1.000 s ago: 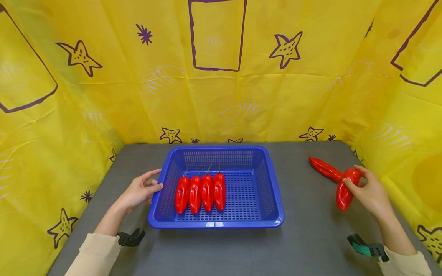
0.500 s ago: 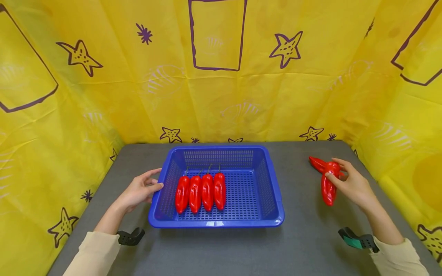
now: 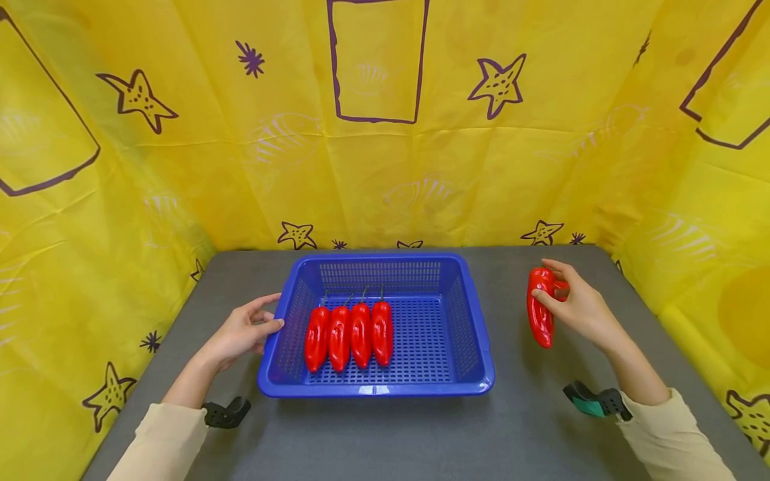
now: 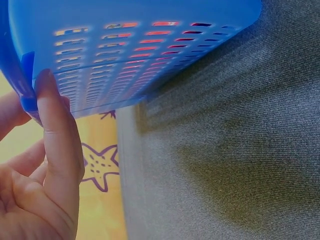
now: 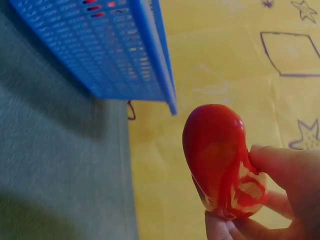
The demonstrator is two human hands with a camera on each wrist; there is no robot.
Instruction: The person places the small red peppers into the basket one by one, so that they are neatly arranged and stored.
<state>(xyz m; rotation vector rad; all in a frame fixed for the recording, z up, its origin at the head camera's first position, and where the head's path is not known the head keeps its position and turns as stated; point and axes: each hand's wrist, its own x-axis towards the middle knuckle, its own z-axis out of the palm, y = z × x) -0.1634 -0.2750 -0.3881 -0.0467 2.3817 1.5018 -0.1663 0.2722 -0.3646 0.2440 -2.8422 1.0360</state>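
In the head view my right hand (image 3: 580,304) pinches a glossy red chili pepper (image 3: 540,310) between thumb and fingers, to the right of the blue basket. Its tip points toward me, and its rounded side faces the right wrist camera (image 5: 212,155). A second red pepper (image 3: 561,288) shows only in part behind it and my fingers. My left hand (image 3: 240,334) grips the left rim of the blue plastic basket (image 3: 373,391), with a digit against the wall under the lip in the left wrist view. Several red peppers (image 3: 361,337) with green stems lie side by side in the basket's left half.
A grey cloth-covered table (image 3: 421,441) carries the basket. Yellow patterned curtains (image 3: 385,167) enclose the back and both sides. The perforated basket wall (image 5: 115,55) stands to the upper left of the held pepper in the right wrist view.
My right hand has moved left and slightly back with the pepper, passing over the second pepper, which it now mostly hides. The left hand and the basket have stayed put.
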